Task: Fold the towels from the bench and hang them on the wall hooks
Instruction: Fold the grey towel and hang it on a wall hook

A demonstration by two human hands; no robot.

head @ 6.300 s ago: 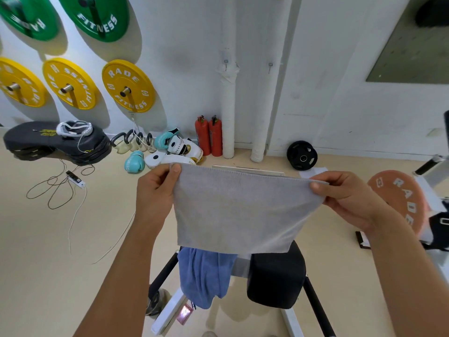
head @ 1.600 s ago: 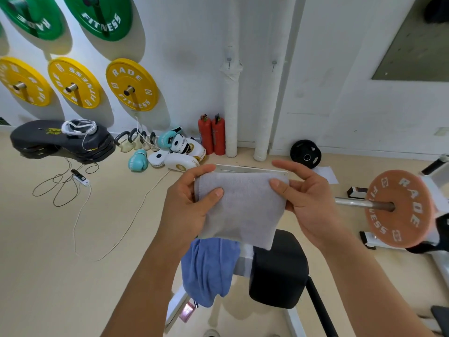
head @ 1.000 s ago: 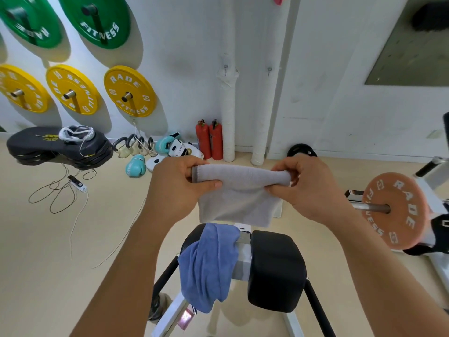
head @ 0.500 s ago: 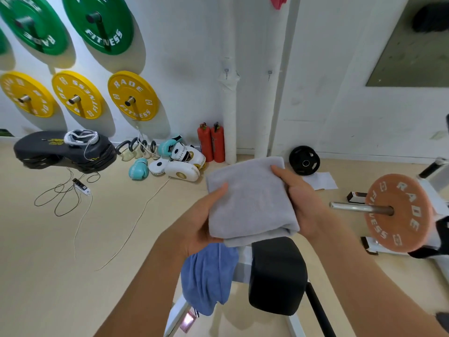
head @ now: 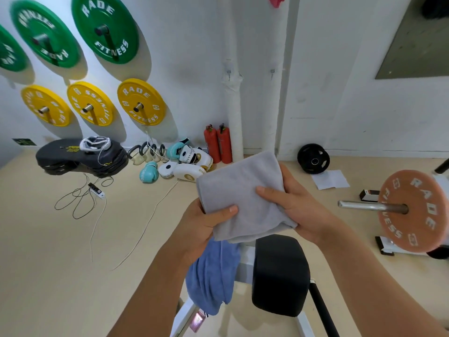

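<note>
A folded grey towel (head: 243, 198) sits at the centre of the view, held flat between both hands above the bench (head: 279, 273). The left hand (head: 201, 224) clamps its lower left corner, thumb pressed on top at 7 o'clock of the cloth. The right hand (head: 298, 205) grips the right edge at 3 o'clock, thumb lying across the upper face and fingers wrapped beneath. The two hands are close together, each closed on the towel.

Directly below, at 6 o'clock, a blue towel (head: 213, 276) drapes over the bench frame, just beside the black pad.

On the wall at 10 o'clock hang yellow plates (head: 142, 102), the nearest reading "RADE FITNESS". Above them, at 11 o'clock, green plates (head: 105, 27) carry the same words. At 3 o'clock a faded orange plate (head: 413, 210) on a steel bar also reads "RADE FITNESS".

At 12 o'clock two small wall hooks (head: 228, 71) are fixed on the white pipes, and a bit of red cloth (head: 275, 0) shows at the top edge. Two red extinguishers (head: 218, 144) stand at the pipe base, with boxing gloves (head: 184, 161) on the floor beside them; the lettering on the white pads is too small to read.
</note>
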